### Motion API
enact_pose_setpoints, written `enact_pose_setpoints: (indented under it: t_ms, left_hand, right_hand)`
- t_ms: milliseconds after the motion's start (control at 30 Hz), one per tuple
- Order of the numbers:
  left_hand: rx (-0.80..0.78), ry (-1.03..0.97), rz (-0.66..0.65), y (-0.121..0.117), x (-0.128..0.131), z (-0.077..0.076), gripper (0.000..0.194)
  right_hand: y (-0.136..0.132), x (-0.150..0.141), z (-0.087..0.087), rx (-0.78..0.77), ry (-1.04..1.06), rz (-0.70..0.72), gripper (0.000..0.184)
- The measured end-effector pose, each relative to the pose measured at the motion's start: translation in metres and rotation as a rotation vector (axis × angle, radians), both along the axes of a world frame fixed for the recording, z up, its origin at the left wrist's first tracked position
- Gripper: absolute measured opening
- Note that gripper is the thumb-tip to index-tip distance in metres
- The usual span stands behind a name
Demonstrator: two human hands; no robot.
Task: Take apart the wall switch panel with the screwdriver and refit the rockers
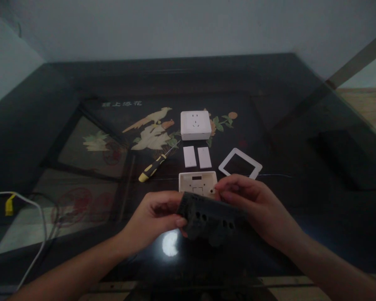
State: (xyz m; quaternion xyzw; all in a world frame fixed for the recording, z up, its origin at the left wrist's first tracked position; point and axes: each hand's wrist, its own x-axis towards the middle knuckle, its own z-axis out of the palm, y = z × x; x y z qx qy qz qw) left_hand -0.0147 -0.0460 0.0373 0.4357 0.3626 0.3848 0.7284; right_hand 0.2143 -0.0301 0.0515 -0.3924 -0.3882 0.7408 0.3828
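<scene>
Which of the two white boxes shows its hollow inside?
The lower box, just beyond the dark part in the left hand: its inside lies open to view, while the upper box has a socket face on top.

Dim, greyish light overall; white glare spot (170, 244) on glossy dark tabletop (285, 234); window-like reflection (21, 232) at left; dark module (209, 219) murky, detail sunk in shadow; soft haze throughout; wide-angle stretching towards edges

Counted one socket (196, 125); before it, two plates (189, 157), one box (198, 172), one dark block (211, 213); left, one screwdriver (153, 168); right, one frame (248, 159).
</scene>
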Motion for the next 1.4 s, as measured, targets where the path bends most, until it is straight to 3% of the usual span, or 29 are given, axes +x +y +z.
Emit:
enact_pose_setpoints:
  t_ms: [100, 200, 333, 433, 567, 667, 800, 1000, 1233, 1367, 1400]
  left_hand:
    - [-0.105, -0.095, 0.087, 0.001, 0.0, -0.002, 0.021]
    - [-0.15, -0.117, 0.153, 0.002, 0.002, -0.001, 0.02]
    - [-0.158, -0.109, 0.197, 0.003, 0.005, 0.001, 0.021]
    - [-0.134, -0.058, 0.198, 0.002, 0.004, 0.001, 0.023]
    - [-0.041, 0.023, 0.195, -0.001, -0.002, -0.001, 0.029]
    - [-0.047, 0.015, 0.156, -0.001, -0.003, 0.0, 0.037]
    - [-0.016, 0.047, 0.129, 0.002, 0.0, 0.006, 0.028]
    - [0.22, 0.266, 0.173, 0.002, -0.001, 0.011, 0.007]
    - [0.796, 0.54, 0.121, 0.012, -0.012, 0.004, 0.009]
    - [1.04, 0.94, 0.221, 0.039, -0.024, -0.006, 0.014]
    - [1.087, 1.081, 0.189, 0.046, -0.026, -0.008, 0.014]
  right_hand:
    - [0.0, -0.001, -0.006, -0.043, 0.02, 0.056, 0.013]
    - [-0.004, -0.003, -0.014, -0.078, 0.093, 0.105, 0.03]
    - [-0.006, -0.005, -0.012, 0.063, 0.075, 0.156, 0.044]
    - [-0.003, -0.006, -0.003, 0.139, -0.068, 0.204, 0.038]
    - [-0.003, -0.006, -0.004, 0.079, -0.168, 0.162, 0.031]
    - [-0.005, -0.006, -0.012, -0.012, -0.085, 0.086, 0.037]
    - [-0.006, -0.009, -0.013, -0.11, 0.033, 0.053, 0.036]
    - [-0.008, -0.01, -0.007, -0.153, 0.082, 0.054, 0.031]
    - [-0.009, -0.007, -0.01, -0.218, 0.192, 0.093, 0.026]
    - [-0.004, -0.004, -0.007, -0.197, 0.113, 0.008, 0.029]
    - [-0.002, -0.003, -0.006, -0.19, 0.097, -0.016, 0.03]
